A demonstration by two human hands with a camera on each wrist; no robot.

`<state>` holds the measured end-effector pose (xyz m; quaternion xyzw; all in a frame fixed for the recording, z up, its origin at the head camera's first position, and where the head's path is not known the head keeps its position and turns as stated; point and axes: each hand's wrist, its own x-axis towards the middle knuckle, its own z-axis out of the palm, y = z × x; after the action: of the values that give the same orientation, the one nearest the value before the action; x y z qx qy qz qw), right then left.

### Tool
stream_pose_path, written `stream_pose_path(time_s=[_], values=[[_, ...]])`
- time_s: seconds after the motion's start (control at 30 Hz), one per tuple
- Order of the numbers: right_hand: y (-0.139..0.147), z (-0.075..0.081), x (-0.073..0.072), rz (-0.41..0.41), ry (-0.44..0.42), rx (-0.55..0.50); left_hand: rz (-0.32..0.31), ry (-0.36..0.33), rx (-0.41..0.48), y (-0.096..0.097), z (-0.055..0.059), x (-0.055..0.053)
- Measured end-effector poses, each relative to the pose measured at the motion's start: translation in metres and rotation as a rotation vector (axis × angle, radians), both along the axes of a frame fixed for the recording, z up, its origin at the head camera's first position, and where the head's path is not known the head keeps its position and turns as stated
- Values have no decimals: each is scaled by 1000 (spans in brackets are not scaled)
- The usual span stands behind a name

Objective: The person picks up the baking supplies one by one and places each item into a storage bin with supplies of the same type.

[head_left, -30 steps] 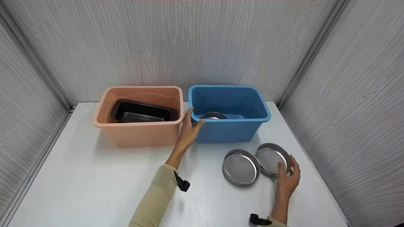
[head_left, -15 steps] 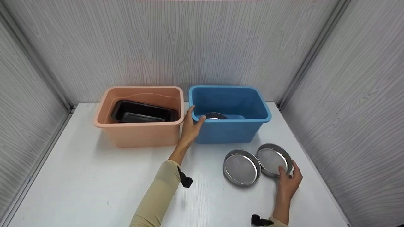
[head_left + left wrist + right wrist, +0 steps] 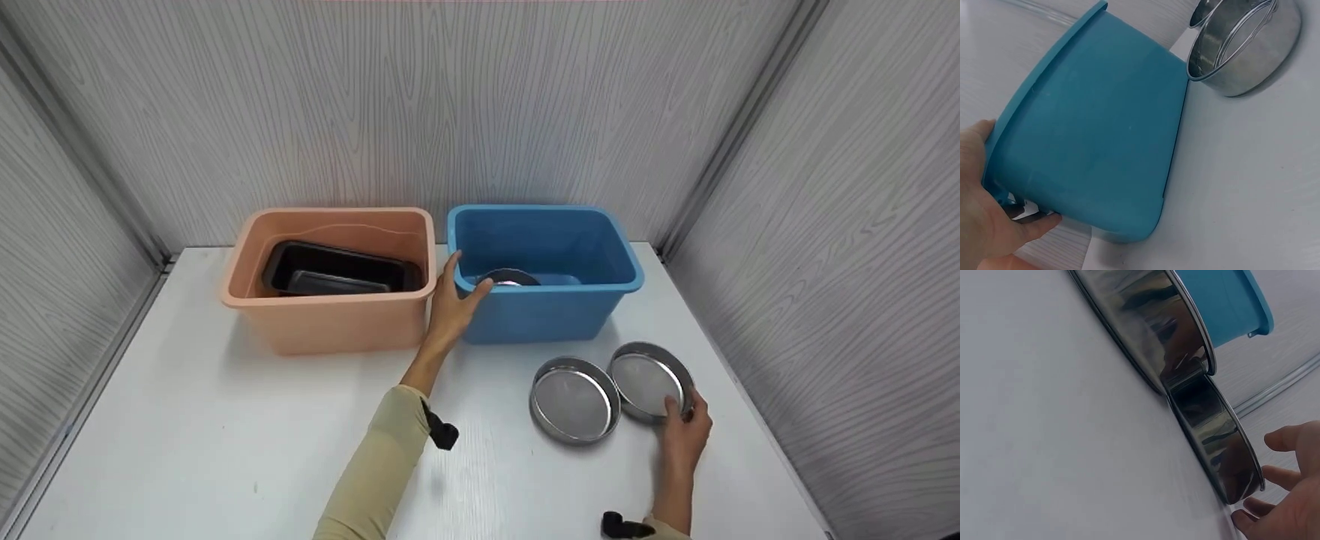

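In the head view my left hand holds the front left corner of the blue bin, thumb at the front rim. The left wrist view shows its fingers reaching round the bin's end. My right hand is at the near right edge of the right-hand round metal sieve. Its thumb is over the mesh side and its fingers lie along the outer wall. In the right wrist view the thumb stands apart from the rim. A second metal sieve touches the first on its left.
A peach bin stands left of the blue one, with a black loaf pan inside. Another round metal item lies in the blue bin, partly hidden. Pale wood-grain panels enclose the white table.
My right hand has shifted slightly down along the sieve's edge, and its fingers have drawn closer to the wall. The left hand stays at the bin's corner. The sieves have barely moved.
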<state>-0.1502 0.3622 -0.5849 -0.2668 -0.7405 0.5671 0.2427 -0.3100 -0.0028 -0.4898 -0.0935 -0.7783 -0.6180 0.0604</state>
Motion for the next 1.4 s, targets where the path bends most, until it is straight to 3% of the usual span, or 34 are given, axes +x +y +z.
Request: stream_pose_path(time_s=[0.37,0.73,0.97,1.4], values=[[-1,6,0,17,-121,64,15,4,-3,0,-2,0],[-2,8,-3,31,-32,-11,19,-3,-10,0,-3,1],[-7,10,-2,-16,-55,-60,8,-4,-20,-1,-4,1],[-5,13,2,-34,-40,3,17,-4,-48,-2,-4,1]])
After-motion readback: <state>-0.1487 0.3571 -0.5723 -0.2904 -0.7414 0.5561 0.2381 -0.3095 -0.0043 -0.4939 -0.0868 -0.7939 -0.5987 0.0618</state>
